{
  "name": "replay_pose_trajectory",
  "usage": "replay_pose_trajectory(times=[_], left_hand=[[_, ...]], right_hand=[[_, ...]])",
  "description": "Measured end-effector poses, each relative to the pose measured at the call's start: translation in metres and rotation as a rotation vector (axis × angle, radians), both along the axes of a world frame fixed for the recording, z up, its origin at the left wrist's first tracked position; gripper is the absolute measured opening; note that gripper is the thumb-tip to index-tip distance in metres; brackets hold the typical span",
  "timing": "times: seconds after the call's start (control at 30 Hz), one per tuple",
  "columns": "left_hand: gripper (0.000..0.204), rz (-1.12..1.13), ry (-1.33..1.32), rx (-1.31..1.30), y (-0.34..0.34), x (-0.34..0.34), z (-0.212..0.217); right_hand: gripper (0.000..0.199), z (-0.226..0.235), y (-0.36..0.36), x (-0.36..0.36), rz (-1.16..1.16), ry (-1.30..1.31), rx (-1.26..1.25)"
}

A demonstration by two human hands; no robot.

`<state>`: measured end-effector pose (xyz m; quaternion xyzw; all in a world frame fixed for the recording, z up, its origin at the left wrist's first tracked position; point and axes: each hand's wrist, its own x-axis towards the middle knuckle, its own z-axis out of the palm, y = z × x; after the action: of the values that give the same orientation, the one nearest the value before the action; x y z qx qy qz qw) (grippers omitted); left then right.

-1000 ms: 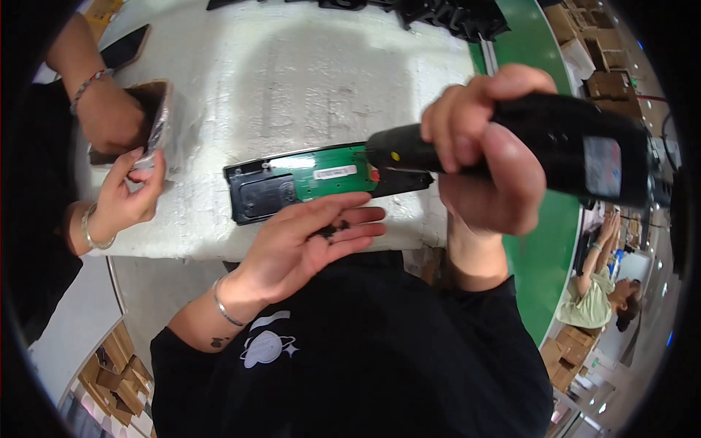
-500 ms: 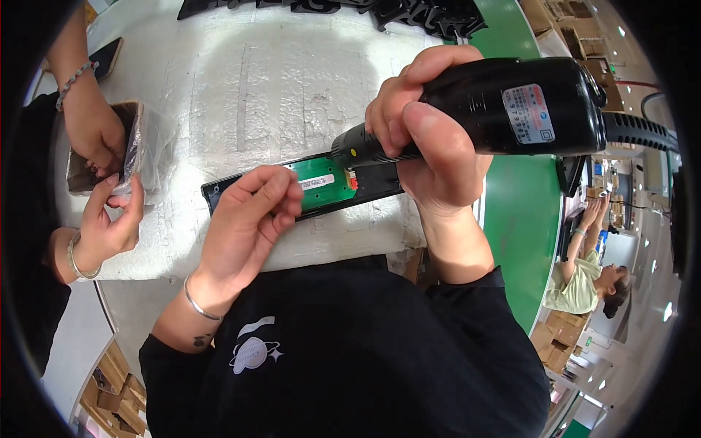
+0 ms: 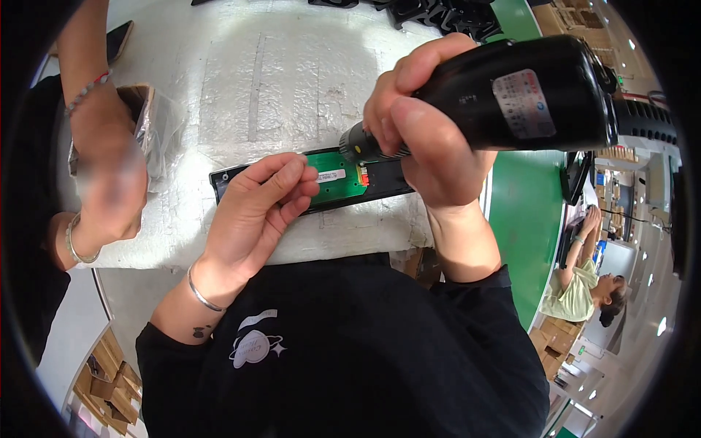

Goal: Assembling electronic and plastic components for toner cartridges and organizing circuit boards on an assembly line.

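The electric screwdriver [image 3: 467, 91] has a black body of hard-looking plastic, glossy enough to catch the light from where I stand; its ribbed nose [image 3: 353, 144] is duller, and the sticker [image 3: 523, 104] has a silvery sheen. The circuit board [image 3: 347, 190] looks smooth, the housing [image 3: 387, 177] satin black plastic. The table covering [image 3: 292, 87] is shiny and wrinkled, like film. The bangle [image 3: 198, 292] is polished metal, the T-shirt [image 3: 380, 343] matt cloth, the box [image 3: 136, 93] brown cardboard.

Blk elec. driver [image 3: 475, 95], yellow dot [image 3: 358, 148] — green PCB [image 3: 347, 187], wht label [image 3: 334, 175] — blk housing [image 3: 391, 177].
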<state>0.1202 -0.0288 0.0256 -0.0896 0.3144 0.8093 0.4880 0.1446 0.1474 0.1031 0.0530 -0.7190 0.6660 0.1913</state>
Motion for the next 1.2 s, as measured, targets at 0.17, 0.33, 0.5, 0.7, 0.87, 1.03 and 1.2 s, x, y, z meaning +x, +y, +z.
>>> replay_pose_trajectory(times=[0.17,0.33,0.5,0.7,0.87,1.03,1.2], left_hand=[[0.019,0.0,-0.078,0.062,-0.001,0.008,0.011],[0.019,-0.084,-0.07,0.161,0.006,0.02,0.011],[0.021,-0.1,-0.084,0.268,0.009,0.026,0.008],[0.038,-0.065,-0.111,0.295,0.0,0.037,0.012],[0.042,-0.127,-0.13,0.237,-0.005,0.043,0.01],[0.029,-0.123,-0.036,0.219,-0.02,0.046,0.002],[0.021,-0.144,0.037,0.236,-0.03,0.041,-0.004]], right_hand=[[0.033,0.027,0.014,0.02,0.328,0.345,-0.222],[0.03,0.056,0.0,0.051,0.287,0.393,-0.288],[0.03,0.043,-0.012,0.05,0.18,0.524,-0.292],[0.03,0.03,-0.02,0.036,0.107,0.317,-0.109],[0.032,0.004,-0.019,0.006,0.236,0.244,-0.181],[0.027,-0.006,-0.024,-0.004,0.206,0.2,-0.162],[0.027,-0.008,-0.029,-0.007,0.19,0.165,-0.137]])
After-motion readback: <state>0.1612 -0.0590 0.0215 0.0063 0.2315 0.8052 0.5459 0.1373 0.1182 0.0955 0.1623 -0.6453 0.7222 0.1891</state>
